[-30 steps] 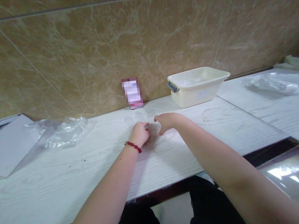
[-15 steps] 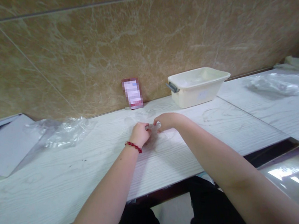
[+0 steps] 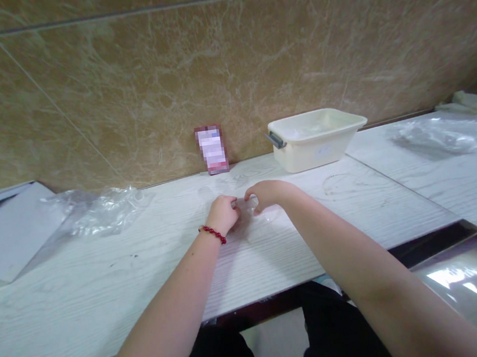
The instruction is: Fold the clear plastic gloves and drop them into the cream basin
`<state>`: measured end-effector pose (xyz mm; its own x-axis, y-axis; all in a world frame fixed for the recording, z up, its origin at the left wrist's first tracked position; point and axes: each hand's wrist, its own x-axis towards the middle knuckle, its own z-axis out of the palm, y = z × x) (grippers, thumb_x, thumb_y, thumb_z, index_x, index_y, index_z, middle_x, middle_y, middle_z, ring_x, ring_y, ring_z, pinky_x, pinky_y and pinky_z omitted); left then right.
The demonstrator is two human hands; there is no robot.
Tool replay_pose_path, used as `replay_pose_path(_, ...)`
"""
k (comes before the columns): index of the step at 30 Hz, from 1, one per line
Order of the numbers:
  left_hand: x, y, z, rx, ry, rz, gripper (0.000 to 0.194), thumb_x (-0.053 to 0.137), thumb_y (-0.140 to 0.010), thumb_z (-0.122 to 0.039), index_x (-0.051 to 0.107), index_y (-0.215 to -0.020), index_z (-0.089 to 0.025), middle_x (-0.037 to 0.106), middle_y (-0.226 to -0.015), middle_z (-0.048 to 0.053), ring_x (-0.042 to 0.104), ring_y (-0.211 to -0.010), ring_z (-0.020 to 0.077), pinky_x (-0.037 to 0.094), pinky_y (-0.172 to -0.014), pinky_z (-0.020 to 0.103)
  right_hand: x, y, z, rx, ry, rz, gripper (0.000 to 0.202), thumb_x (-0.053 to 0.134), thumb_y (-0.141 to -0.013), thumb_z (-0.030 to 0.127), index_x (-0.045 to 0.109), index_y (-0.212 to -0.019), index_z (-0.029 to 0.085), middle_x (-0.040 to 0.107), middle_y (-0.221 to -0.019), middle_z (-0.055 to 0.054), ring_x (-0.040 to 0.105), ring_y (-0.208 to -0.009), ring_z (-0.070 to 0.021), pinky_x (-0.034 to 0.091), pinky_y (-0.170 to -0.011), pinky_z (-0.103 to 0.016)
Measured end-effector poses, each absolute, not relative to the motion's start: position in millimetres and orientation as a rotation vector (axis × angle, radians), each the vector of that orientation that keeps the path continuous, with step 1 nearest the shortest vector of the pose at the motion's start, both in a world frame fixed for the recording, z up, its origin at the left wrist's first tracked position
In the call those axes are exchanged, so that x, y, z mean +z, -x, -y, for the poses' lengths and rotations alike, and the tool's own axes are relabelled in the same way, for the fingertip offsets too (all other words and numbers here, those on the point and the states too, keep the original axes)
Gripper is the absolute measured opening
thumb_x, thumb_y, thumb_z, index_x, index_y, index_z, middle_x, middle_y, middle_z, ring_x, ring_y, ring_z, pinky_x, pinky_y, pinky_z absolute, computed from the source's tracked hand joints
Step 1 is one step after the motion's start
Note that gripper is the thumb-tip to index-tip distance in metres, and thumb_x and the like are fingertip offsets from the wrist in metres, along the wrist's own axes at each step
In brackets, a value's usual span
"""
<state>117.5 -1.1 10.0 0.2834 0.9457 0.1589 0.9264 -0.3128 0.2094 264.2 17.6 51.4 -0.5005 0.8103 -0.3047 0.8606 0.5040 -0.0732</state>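
Close together above the middle of the white table point(image 3: 147, 284), my two hands face each other. My left hand point(image 3: 222, 213), with a red bead bracelet at the wrist, has its fingers closed at one side of a small clear plastic piece point(image 3: 244, 203). On the other side, my right hand point(image 3: 264, 193) curves its thumb and fingers round the same piece. Its exact kind cannot be made out, being see-through and partly hidden by fingers. Other faint clear pieces point(image 3: 275, 214) seem to lie on the table by the hands.
A cream plastic bin point(image 3: 312, 152) with a grey handle stands by the marble wall. Left of it a blurred, phone-like object point(image 3: 213, 149) leans on the wall. Crumpled clear bags lie left point(image 3: 105, 212) and right point(image 3: 452, 133). An open white box point(image 3: 13, 237) sits far left.
Both hands stay in nearly the same place, with only very slight finger movement. Everything else stands as before.
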Motion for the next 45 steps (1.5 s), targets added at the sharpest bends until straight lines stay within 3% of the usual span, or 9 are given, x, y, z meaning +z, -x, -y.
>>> replay_pose_path(10, 8.1, -116.0, -0.1, 0.359, -2.471, -1.787, 0.029, 0.045, -0.067, -0.016, 0.064, -0.09, -0.017, 0.063, -0.091, 0.008, 0.056, -0.086, 0.0165, 0.041, -0.075, 0.022, 48.5, -269.0, -22.6, -0.406, -1.433, -2.529, 0.05, 0.056, -0.065, 0.04, 0.05, -0.112, 0.025, 0.053, -0.112, -0.005, 0.049, -0.1, -0.0206, 0.037, -0.079, -0.027)
replay_pose_path(26, 9.8, -109.3, -2.7, 0.267, -2.501, -1.835, 0.03, 0.042, -0.072, -0.015, 0.063, -0.093, -0.016, 0.062, -0.094, 0.008, 0.055, -0.091, 0.0168, 0.039, -0.081, 0.024, 50.3, -272.0, -23.4, -0.383, -1.449, -2.49, 0.063, 0.067, -0.053, 0.037, 0.05, -0.112, 0.025, 0.053, -0.112, -0.005, 0.05, -0.098, -0.0223, 0.038, -0.077, -0.028)
replay_pose_path(30, 11.4, -109.8, -1.1, 0.294, -2.519, -1.823, 0.036, 0.042, -0.071, -0.013, 0.056, -0.104, -0.015, 0.057, -0.106, 0.009, 0.05, -0.099, 0.0169, 0.035, -0.087, 0.025, 51.2, -272.2, -23.0, -0.384, -1.444, -2.484, 0.064, 0.067, -0.053, 0.038, 0.048, -0.113, 0.027, 0.052, -0.113, -0.004, 0.05, -0.098, -0.0215, 0.037, -0.078, -0.027)
replay_pose_path(33, 11.7, -114.8, 5.2, 0.245, -2.674, -1.565, 0.034, 0.039, -0.075, -0.016, 0.054, -0.105, -0.016, 0.051, -0.115, 0.008, 0.045, -0.105, 0.0171, 0.032, -0.091, 0.027, 51.6, -272.0, -22.9, -0.381, -1.414, -2.496, 0.065, 0.067, -0.053, 0.039, 0.048, -0.113, 0.026, 0.054, -0.111, -0.003, 0.05, -0.099, -0.0208, 0.037, -0.079, -0.026)
replay_pose_path(37, 10.3, -122.8, 17.3, 0.134, -2.788, -1.302, 0.036, 0.032, -0.081, -0.027, 0.047, -0.113, -0.019, 0.04, -0.127, 0.007, 0.033, -0.117, 0.0205, 0.023, -0.096, 0.037, 51.9, -271.9, -23.1, -0.378, -1.409, -2.508, 0.065, 0.068, -0.052, 0.039, 0.049, -0.113, 0.024, 0.055, -0.109, -0.003, 0.051, -0.097, -0.0205, 0.037, -0.079, -0.025)
replay_pose_path(40, 8.8, -125.4, 23.4, 0.059, -2.767, -1.321, 0.04, 0.029, -0.083, -0.032, 0.04, -0.119, -0.017, 0.033, -0.131, 0.008, 0.028, -0.119, 0.0225, 0.018, -0.096, 0.043, 51.1, -272.6, -24.1, -0.388, -1.392, -2.515, 0.064, 0.067, -0.052, 0.04, 0.05, -0.112, 0.025, 0.055, -0.109, -0.002, 0.051, -0.096, -0.02, 0.037, -0.079, -0.025)
replay_pose_path(45, 7.0, -122.9, 24.8, -0.005, -2.723, -1.332, 0.046, 0.028, -0.082, -0.039, 0.034, -0.123, -0.017, 0.03, -0.133, 0.011, 0.026, -0.121, 0.0221, 0.018, -0.096, 0.042, 50.2, -274.0, -25.5, -0.375, -1.386, -2.514, 0.068, 0.068, -0.051, 0.038, 0.048, -0.114, 0.023, 0.054, -0.112, -0.003, 0.05, -0.099, -0.0205, 0.037, -0.081, -0.026)
